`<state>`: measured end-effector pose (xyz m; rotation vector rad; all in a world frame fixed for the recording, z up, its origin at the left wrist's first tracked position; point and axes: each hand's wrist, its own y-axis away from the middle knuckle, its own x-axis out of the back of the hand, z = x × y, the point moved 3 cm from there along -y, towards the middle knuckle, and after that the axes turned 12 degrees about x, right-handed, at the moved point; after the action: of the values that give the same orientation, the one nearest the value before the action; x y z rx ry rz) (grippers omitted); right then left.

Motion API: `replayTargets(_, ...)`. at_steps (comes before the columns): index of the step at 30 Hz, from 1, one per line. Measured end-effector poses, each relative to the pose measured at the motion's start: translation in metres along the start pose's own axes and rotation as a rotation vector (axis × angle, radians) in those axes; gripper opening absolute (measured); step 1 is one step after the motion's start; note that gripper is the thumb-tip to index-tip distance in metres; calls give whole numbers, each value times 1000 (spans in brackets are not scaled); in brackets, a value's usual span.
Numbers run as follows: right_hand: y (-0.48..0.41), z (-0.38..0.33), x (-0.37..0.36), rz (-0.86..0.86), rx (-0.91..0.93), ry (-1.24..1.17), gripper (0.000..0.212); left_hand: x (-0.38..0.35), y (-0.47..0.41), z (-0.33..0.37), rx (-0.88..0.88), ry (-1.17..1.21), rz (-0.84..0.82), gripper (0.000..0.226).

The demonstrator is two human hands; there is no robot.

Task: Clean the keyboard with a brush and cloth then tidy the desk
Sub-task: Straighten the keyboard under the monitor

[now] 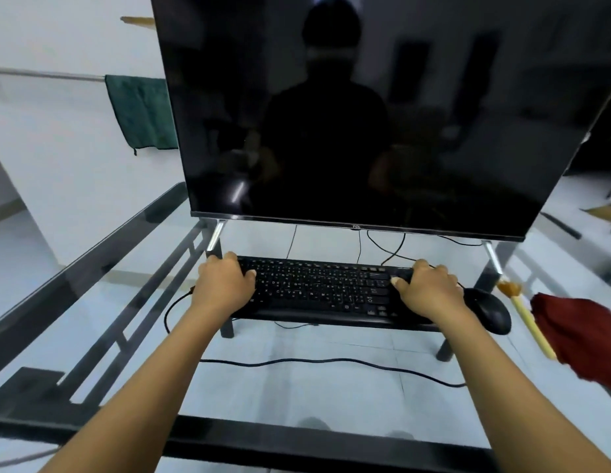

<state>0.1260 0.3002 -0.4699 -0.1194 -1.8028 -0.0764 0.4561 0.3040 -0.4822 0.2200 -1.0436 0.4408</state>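
Both hands grip the flat black plastic keyboard point(319, 290) on the glass-topped desk point(102, 302) under the dark monitor point(365, 114): the left hand point(223, 286) closes over its left end, the right hand point(430, 291) over its right end. Just right of the right hand lies a black mouse point(490, 310), then a pale-handled brush point(526, 315) touching a crumpled dark red cloth point(580, 336).

I can see my two arms, bare all the way up, with no sleeves on them. My left hand point(225, 285) and my right hand point(428, 290) are bare too. I wear no gloves, no rings and no watch. My nails are short and plain.
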Motion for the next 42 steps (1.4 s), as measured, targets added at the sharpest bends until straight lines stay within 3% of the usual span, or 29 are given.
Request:
replayTargets(4,-7,8,-4,-3,-28,-59,65,-5,-2,1,40,25,14,50)
replayTargets(18,-59,13,-4,101,77,-394,51,-17,-56,25,53,112,-20,53)
replayTargets(22,-47,28,0,2,133,-349,57,-2,-46,21,-26,149,-135,38)
replayTargets(25,-28,36,-5,-71,171,-304,40,5,-39,9,-52,28,-266,37)
replayTargets(27,-25,38,-9,-49,198,-247,38,5,-45,1,-31,-25,-261,35)
replayTargets(30,-30,34,-10,-8,196,-242,43,3,-55,1,-18,-19,-226,28)
replayTargets(33,-40,29,-14,22,186,-233,68,2,-60,9,-44,-10,-178,32)
replayTargets(36,-51,23,-15,54,196,-231,77,2,-68,14,-42,0,-139,35)
replayTargets(42,-68,15,-15,111,231,-257,43,-5,-81,16,0,65,-81,31)
